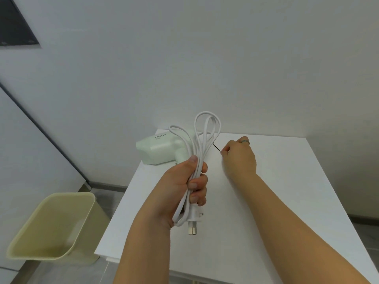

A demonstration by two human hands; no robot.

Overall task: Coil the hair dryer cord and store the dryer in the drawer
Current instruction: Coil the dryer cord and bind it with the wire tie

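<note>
A pale green hair dryer (158, 149) lies on the far left part of a white cabinet top (266, 201). Its white cord (205, 132) is gathered into long loops that stand up above my left hand (184, 189), which grips the bundle at its middle. The plug (192, 224) hangs below that fist, prongs down. My right hand (240, 156) is over the top to the right of the loops and pinches a thin black tie (217, 147). No drawer is visible in the view.
A beige waste bin (51, 228) stands on the floor left of the cabinet. White walls rise behind and to the left. A dark panel (14, 27) is at the upper left.
</note>
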